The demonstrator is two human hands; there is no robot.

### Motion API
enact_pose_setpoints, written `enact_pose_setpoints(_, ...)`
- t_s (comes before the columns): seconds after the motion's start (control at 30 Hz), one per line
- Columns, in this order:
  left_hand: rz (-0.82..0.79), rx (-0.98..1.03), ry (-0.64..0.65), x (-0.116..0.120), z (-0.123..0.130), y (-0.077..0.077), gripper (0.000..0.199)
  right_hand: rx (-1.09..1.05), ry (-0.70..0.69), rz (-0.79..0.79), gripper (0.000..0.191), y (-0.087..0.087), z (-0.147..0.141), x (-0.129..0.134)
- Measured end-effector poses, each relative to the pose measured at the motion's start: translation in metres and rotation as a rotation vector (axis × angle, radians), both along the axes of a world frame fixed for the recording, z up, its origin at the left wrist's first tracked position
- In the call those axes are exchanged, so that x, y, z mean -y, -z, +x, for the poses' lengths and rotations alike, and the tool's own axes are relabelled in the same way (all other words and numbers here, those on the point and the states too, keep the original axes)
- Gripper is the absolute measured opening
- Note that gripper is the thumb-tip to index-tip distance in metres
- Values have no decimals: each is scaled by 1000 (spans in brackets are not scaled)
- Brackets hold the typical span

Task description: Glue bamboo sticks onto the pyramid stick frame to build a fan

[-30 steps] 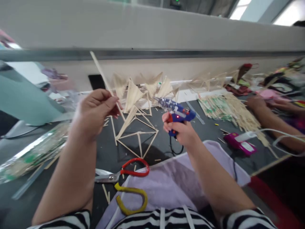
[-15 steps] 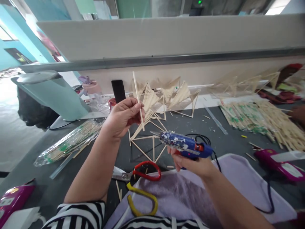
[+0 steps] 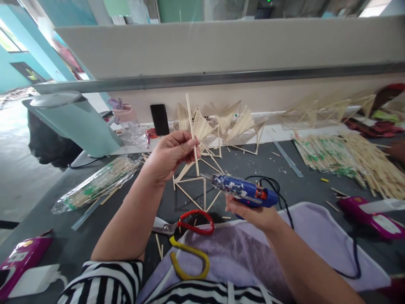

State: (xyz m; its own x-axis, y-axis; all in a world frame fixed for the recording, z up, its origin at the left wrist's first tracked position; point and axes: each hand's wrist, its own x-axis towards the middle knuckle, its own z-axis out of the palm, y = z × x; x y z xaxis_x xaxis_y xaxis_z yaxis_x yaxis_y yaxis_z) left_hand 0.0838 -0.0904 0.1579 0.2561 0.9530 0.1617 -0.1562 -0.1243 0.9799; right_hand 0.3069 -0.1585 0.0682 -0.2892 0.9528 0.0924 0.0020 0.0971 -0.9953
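Note:
My left hand (image 3: 177,154) pinches a thin wooden stick (image 3: 190,114), held nearly upright above the table. Wrapped round a blue glue gun (image 3: 245,190), my right hand (image 3: 253,211) keeps its nozzle pointing left, close to the stick's lower end. Behind and below both hands stands a framework of glued sticks (image 3: 204,192), partly hidden by my left hand, with fanned rows of sticks toward the wall. Red-and-yellow-handled scissors (image 3: 196,221) lie open in front of the framework, partly on a purple cloth (image 3: 247,249).
Bagged sticks (image 3: 98,181) lie at left, more sticks (image 3: 329,152) at right. A phone (image 3: 160,119) leans on the wall. Magenta devices (image 3: 370,215) sit near both sides. A clear strip (image 3: 287,159) and black cord (image 3: 284,207) are on the right.
My left hand and its stick have shifted slightly right, bringing the stick's lower end closer to the nozzle. The glue gun has tilted a little. The camera view has shifted slightly.

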Motion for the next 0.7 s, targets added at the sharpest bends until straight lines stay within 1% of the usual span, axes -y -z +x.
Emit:
enact_pose_setpoints(0.1, 17, 1, 32, -2, 0, 2, 13, 107, 38, 48, 21, -2, 1, 0)
enact_pose_setpoints(0.2, 23, 8, 58, -2, 0, 4, 12, 125, 48, 96, 21, -4, 0, 0)
enact_pose_setpoints(0.3, 17, 0, 46, -2, 0, 4, 10, 128, 63, 127, 20, -4, -1, 0)
enact_pose_setpoints(0.47, 11, -31, 25, -1, 0, 4, 10, 137, 93, 111, 16, -2, 0, 0)
enact_pose_setpoints(0.6, 17, -39, 37, -2, 0, 4, 9, 139, 108, 69, 17, -3, -1, 0)
enact_pose_setpoints(0.7, 17, -38, 47, -2, 0, 5, 10, 120, 101, 67, 16, -3, -3, 0)
